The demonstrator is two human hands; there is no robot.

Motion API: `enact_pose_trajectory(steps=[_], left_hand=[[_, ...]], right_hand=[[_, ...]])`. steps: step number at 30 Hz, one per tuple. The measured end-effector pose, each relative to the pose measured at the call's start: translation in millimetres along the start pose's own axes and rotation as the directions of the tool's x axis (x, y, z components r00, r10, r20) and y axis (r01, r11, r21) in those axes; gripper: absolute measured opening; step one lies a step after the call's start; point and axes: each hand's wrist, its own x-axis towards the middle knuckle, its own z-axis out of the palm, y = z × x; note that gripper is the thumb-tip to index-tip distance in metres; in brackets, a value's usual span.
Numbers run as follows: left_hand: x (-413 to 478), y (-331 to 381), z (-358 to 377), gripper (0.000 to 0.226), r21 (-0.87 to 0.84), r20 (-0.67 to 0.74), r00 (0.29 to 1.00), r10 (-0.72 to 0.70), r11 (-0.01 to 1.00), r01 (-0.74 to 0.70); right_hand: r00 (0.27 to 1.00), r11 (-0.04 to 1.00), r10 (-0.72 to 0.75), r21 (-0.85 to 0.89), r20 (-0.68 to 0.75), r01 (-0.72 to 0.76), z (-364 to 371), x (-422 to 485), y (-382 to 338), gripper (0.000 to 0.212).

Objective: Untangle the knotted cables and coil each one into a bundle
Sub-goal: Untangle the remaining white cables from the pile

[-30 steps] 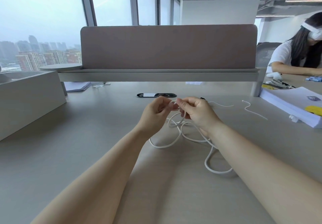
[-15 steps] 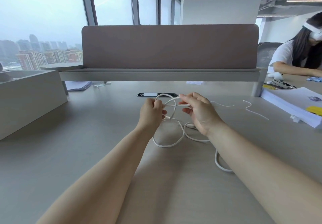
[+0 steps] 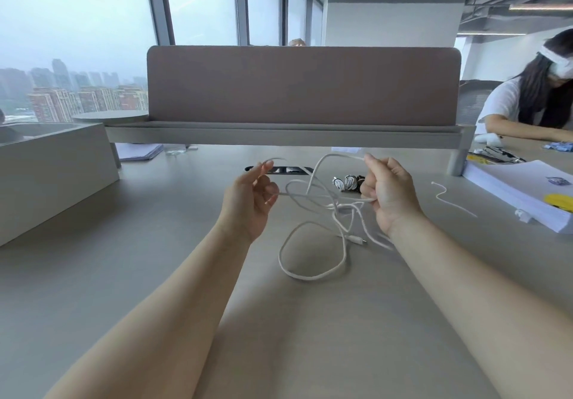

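Left hand [image 3: 248, 200] pinches a strand of the white cable [image 3: 310, 276]; right hand [image 3: 387, 193] grips other strands, fingers curled. Tangle hangs between them, lowest loop on the counter [image 3: 155, 274]. I judge untangling unfinished. Next: feed the connector end [image 3: 356, 239] back through the crossing.

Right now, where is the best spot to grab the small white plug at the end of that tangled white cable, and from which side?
Probably the small white plug by its stiff body, pinched from above across its sides: it lies flat on the grey desk, metal tip pointing right, and the limp white cable leaves its left end.
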Motion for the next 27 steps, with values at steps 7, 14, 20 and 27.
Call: enact_pose_trajectory(steps=[7, 14, 20, 27], left_hand=[[-3, 4, -8, 0.017, -0.058, -0.028, 1.000, 0.001, 0.998, -0.003], [7, 4, -22, 0.022, 0.148, -0.217, 0.968, 0.126, 0.984, -0.095], [3, -7, -21, 0.030, 0.758, -0.029, 0.996, 0.088, 0.652, -0.035], [13, 8, -40, 0.026, 0.055, -0.385, 0.922, -0.036, 0.997, 0.062]], right_hand=[[0.987, 0.991, 0.027, -0.127, -0.156, -0.047, -5, 6, 8, 0.024], [0.937, 0.990, 0.141, 0.063, -0.319, -0.127, -21, 16, 12, 0.023], [0.994, 0.946, -0.013, -0.322, -0.110, -0.023, -22, 13, 14, 0.010], [0.982, 0.942, 0.105, -0.302, -0.155, -0.148, -27, 20, 19, 0.030]])
